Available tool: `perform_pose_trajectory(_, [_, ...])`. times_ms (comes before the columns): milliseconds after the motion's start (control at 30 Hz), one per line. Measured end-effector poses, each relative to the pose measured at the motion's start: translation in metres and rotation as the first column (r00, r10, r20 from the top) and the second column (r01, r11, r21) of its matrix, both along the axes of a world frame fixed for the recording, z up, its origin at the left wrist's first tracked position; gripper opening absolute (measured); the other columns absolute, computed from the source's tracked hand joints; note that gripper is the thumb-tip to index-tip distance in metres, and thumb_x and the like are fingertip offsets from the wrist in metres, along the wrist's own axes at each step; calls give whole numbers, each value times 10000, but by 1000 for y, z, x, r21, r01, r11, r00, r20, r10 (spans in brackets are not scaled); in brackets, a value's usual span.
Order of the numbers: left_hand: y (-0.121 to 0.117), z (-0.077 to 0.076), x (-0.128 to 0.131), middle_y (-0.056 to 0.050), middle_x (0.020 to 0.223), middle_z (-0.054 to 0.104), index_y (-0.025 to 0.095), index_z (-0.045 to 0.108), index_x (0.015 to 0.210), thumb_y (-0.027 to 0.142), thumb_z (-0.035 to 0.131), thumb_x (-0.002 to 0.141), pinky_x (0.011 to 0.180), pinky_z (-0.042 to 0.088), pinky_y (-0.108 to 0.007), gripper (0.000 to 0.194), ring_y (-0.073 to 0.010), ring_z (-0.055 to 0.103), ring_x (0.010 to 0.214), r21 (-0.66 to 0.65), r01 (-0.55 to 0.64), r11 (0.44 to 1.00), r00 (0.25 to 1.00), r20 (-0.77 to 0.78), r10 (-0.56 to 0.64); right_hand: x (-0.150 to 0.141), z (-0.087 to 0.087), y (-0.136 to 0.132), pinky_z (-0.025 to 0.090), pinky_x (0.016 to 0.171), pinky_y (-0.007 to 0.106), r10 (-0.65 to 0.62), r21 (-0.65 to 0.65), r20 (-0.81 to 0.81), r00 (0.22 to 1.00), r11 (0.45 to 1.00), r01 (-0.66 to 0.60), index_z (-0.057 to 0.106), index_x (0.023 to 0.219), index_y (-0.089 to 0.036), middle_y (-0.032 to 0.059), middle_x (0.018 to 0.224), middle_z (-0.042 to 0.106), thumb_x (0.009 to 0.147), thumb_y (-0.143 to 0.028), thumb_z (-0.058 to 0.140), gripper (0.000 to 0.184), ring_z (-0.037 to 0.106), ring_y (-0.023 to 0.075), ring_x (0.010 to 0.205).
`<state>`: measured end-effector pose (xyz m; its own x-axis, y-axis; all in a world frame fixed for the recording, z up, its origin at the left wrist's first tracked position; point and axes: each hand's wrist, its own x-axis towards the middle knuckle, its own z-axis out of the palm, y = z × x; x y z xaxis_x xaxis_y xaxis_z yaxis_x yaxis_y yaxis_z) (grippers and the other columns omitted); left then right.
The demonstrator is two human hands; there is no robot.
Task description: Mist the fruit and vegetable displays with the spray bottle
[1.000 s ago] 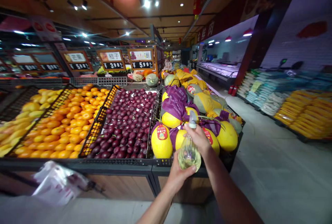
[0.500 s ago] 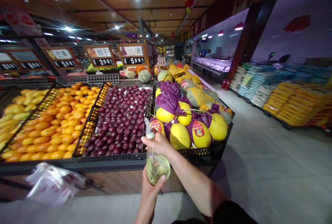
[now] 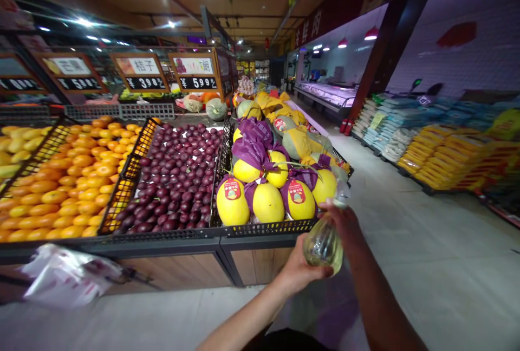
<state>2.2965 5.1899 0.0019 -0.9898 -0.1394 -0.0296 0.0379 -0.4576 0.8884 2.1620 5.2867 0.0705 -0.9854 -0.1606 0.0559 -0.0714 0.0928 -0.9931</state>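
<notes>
The fruit stand (image 3: 174, 274) fills the left and middle of the view. Stacked yellow bags (image 3: 441, 156) lie well apart from it, across the floor (image 3: 410, 253) to the right. Both forearms (image 3: 254, 310) extend forward from the bottom edge and converge before the stand's right end. The melon crate (image 3: 280, 227) stands directly beyond the hands; its front right corner is partly obscured. A white plastic bag (image 3: 67, 275) hangs at the stand's front, far left. The left hand (image 3: 299, 268) is cupped around the lower body of the spray bottle (image 3: 323, 245), thumb across the near side. The right hand (image 3: 345, 225) is wrapped about its neck; finger placement at the blurred nozzle cannot be determined. The bottle tilts, top to the right, containing pale yellow liquid. Yellow melons (image 3: 268, 203), oranges (image 3: 83, 177) and dark red fruits (image 3: 176, 177) fill neighbouring crates.
</notes>
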Motion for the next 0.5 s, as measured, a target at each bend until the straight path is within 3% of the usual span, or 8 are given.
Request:
perform_pose_trajectory(133, [23,-13,-10,-81,1191,702,194,540,1164,259,1100,358,1017,501,-427,983,-339,665,1160,-40,43,998,992,120,-38,-4,-17,33,614,582,389,-90,-114,124,988,988,104,736,1040,-182,148,964,814,676,-726,829,661,786,310,715])
perform_pose_trajectory(233, [21,-25,0,-68,1146,716,195,550,1122,230,1094,346,1008,501,-422,949,-320,677,1116,-49,-10,999,990,141,17,2,-29,23,616,587,377,-26,-79,120,992,996,35,729,1033,-192,134,973,819,687,-720,840,641,787,296,712])
perform_pose_trajectory(400, [-11,-37,48,-85,1125,736,193,581,1139,364,1109,384,989,528,-420,937,-324,696,1098,-30,-185,982,974,130,187,34,-36,-46,628,640,377,259,-10,59,964,966,-259,670,920,-222,79,823,778,696,-704,814,550,776,283,689])
perform_pose_trajectory(500, [-32,-44,90,-128,1232,738,204,558,1281,465,1090,450,1030,539,-458,1020,-350,703,1169,-9,-338,941,934,120,337,68,-36,-99,605,654,349,513,48,49,857,856,-515,650,914,-227,54,814,759,784,-686,731,483,763,254,687])
